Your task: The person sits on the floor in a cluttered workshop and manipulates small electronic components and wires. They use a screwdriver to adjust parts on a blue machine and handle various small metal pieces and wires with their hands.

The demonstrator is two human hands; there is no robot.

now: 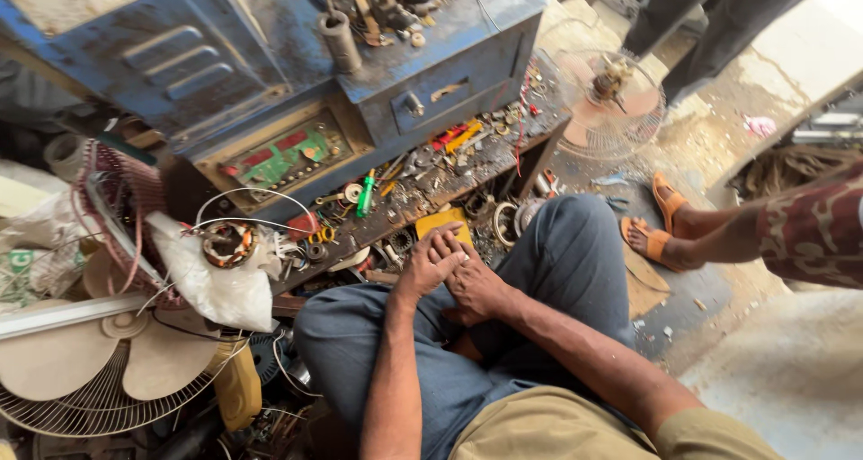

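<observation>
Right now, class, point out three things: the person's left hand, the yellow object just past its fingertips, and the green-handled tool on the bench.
left hand point(430, 264), head view, back of the hand.
yellow object point(440, 221), head view, its flat top.
green-handled tool point(365, 195), head view, mid-handle.

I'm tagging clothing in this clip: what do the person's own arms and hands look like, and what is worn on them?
Both forearms are bare; the left hand and right hand wear no gloves, and no rings or watch show. A khaki olive sleeve covers the right upper arm, matching the shirt. The left arm shows no sleeve in view. Below are blue-grey trousers.
</observation>
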